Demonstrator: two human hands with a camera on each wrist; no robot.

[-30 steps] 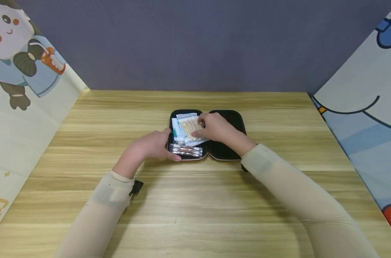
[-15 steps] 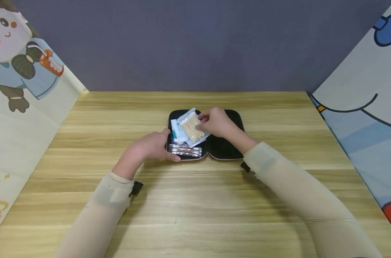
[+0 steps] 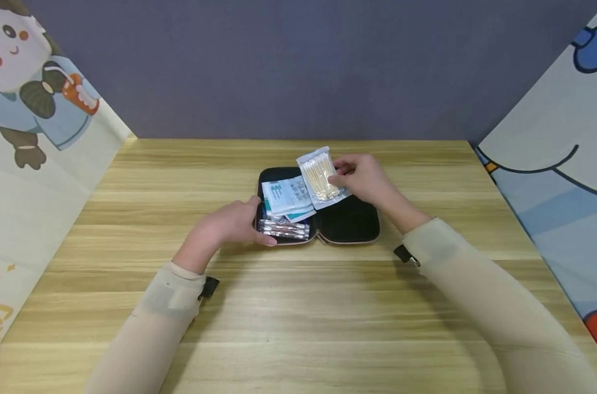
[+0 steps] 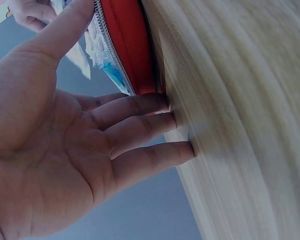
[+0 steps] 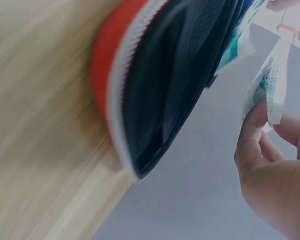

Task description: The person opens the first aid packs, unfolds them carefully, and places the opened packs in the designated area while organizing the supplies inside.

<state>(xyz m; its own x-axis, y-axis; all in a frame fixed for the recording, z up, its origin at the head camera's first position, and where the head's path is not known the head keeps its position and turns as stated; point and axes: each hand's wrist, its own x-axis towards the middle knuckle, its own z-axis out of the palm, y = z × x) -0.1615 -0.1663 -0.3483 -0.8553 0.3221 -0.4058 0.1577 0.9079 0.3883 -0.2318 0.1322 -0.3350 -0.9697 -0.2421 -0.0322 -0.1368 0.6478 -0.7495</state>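
Note:
My right hand (image 3: 369, 178) pinches a clear packet of cotton swabs (image 3: 319, 172) between thumb and fingers, above the open zip case (image 3: 349, 227). In the right wrist view, the packet (image 5: 277, 82) is seen edge-on, apart from the case's rim. The case is red outside and black inside. Its left half holds blue-white sachets (image 3: 283, 194) and a row of silvery clear-wrapped sticks (image 3: 284, 229). My left hand (image 3: 229, 221) rests against the case's left side. The left wrist view shows its thumb along the zip edge and straight fingers (image 4: 140, 127) touching the case and table.
The case lies on a wood-grain table (image 3: 288, 312). A dark blue-grey panel (image 3: 298, 71) stands behind the table's far edge. Cartoon-printed walls (image 3: 22, 208) flank it on both sides.
My right hand has lifted the swab packet off the sachets and carried it right and away from me. More of the sachets now shows. The left hand stays in place.

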